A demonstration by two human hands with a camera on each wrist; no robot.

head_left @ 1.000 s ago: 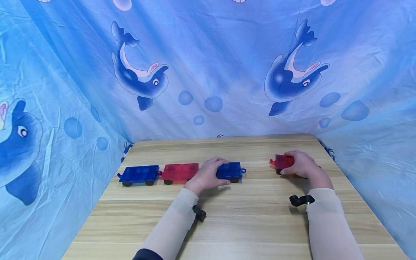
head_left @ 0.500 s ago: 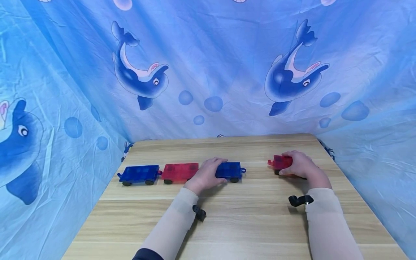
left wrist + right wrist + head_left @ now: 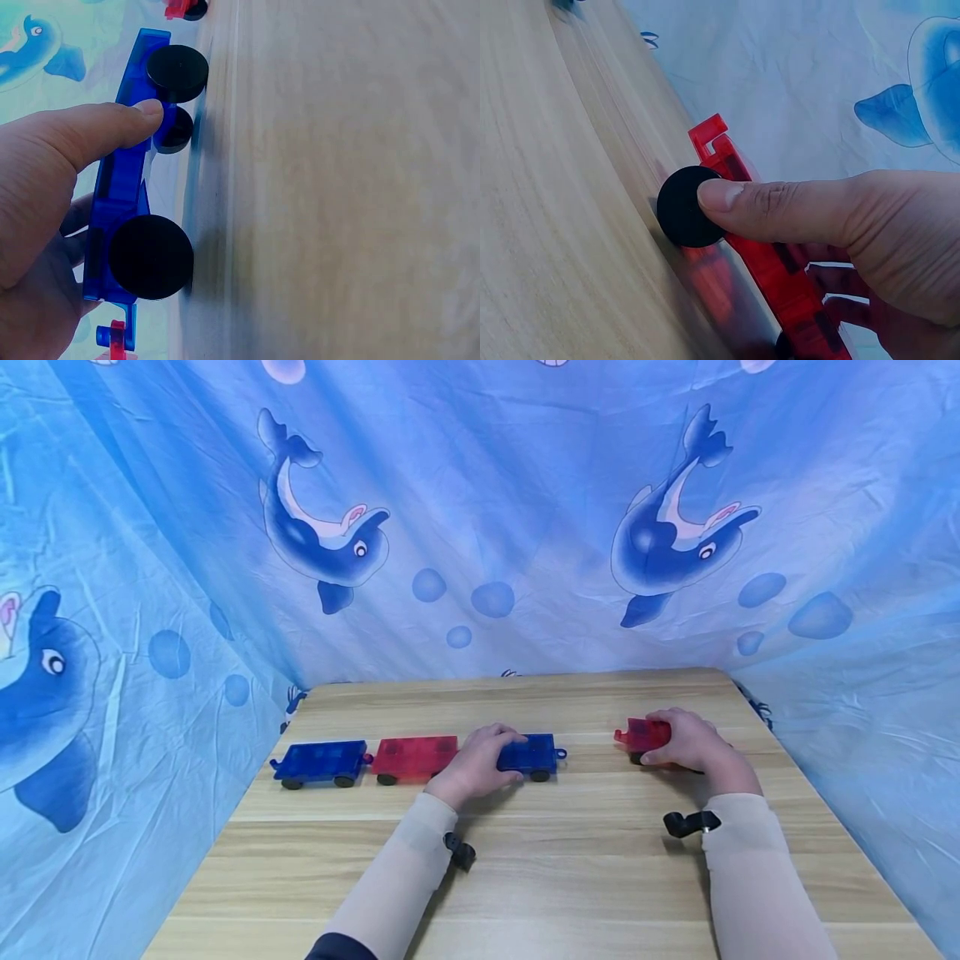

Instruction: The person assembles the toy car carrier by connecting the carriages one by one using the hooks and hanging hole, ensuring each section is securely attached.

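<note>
My left hand (image 3: pixel 480 762) grips a blue toy train car (image 3: pixel 538 755) from above, thumb along its near side and fingers over the far side. In the left wrist view, its hook (image 3: pixel 127 330) meets a red coupling behind it. A red toy car (image 3: pixel 414 757) is linked on its left, and another blue car (image 3: pixel 322 762) stands at the row's far left end. Off to the right, my right hand (image 3: pixel 693 745) holds a second red toy train car (image 3: pixel 647 735), its hook (image 3: pixel 709 135) pointing left toward the ring (image 3: pixel 562 753) of the blue car. A gap separates those two.
The cars stand on a wooden table (image 3: pixel 570 877) near its back edge. A blue dolphin-print curtain (image 3: pixel 480 527) hangs around the back and both sides. A black camera mount (image 3: pixel 692 823) sits on the right wrist, another (image 3: pixel 459 852) on the left.
My right hand has slid a little to the left with the red car, narrowing the gap to the blue car. The left hand and the linked row have barely moved.
</note>
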